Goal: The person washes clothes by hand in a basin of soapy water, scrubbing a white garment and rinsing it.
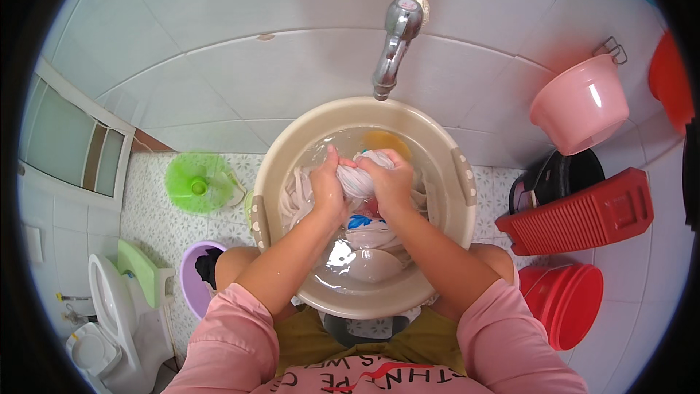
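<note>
Between both hands is a bunched, wet white cloth, held just above the water of a large beige plastic tub. My left hand grips the cloth's left end, thumb pointing up. Around its right end my right hand is closed. More pale fabric lies in the water at the tub's left side. Nearer me, a white garment with a blue print is partly under water. A yellow-orange round object shows beneath the surface at the far side; its kind is unclear.
Above the tub's far rim juts a chrome tap. At right are a hanging pink basin, a black bucket, a red washboard and a red bucket. Leftward stand a green stool, a purple basin and a toilet.
</note>
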Tool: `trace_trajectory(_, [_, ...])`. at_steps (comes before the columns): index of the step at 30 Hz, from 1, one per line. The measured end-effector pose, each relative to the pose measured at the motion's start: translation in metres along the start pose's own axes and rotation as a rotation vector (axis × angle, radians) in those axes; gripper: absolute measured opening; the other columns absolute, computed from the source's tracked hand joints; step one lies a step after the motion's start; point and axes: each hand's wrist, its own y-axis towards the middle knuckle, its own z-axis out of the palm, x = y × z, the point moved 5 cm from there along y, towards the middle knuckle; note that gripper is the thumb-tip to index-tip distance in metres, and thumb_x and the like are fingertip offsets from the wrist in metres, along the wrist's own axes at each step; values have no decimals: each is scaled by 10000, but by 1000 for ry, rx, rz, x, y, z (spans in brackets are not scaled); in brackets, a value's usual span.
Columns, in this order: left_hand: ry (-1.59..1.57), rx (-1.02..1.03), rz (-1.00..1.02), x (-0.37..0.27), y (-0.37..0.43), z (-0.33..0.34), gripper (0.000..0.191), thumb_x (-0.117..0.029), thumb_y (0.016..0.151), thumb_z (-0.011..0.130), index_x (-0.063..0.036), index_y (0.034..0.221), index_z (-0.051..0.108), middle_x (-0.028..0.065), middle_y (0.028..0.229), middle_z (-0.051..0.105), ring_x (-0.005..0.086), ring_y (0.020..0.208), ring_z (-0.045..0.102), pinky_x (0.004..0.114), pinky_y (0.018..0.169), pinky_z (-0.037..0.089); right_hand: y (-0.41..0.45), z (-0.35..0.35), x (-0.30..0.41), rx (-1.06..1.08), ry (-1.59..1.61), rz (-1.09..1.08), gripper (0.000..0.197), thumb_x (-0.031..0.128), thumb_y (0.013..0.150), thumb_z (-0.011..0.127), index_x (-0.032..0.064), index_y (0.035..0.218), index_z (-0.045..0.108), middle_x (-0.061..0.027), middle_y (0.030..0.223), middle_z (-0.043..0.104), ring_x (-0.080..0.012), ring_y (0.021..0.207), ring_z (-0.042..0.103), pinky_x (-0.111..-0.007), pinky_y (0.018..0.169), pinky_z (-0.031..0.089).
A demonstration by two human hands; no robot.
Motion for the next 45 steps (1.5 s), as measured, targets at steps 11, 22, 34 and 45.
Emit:
trace_trajectory(11, [-442,202,-671,26,-14,7,466,-417,922,317,-58,1176,473,147,1171,526,309,1078,519,516,882,415,-58,42,54,340,-686,-971,168,109,555,653,120,722,639,-37,769,612,-259,690,590,-346,605,476])
trace_trajectory(22, [-396,285,-688,44,-15,9,470,-427,919,322,-66,1178,474,143,1179,523,310,1086,514,518,890,412,-51,40,47,641,-440,-576,127,20,473,602,60,593,617,-86,611,593,-239,559,581,-306,528,455])
trace_trajectory(34, [-368,320,-702,47,-15,8,474,-439,915,326,-76,1181,475,139,1188,519,310,1094,509,519,898,408,-46,39,36,740,-480,-250,162,-32,455,541,13,593,613,-121,552,571,-205,504,549,-301,501,443])
trace_trajectory(45, [-347,363,-723,52,-15,12,478,-450,911,331,-85,1183,476,136,1196,515,310,1102,504,520,905,404,-44,35,27,810,-497,-261,199,-41,462,508,19,615,618,-57,577,592,-125,471,519,-299,384,421])
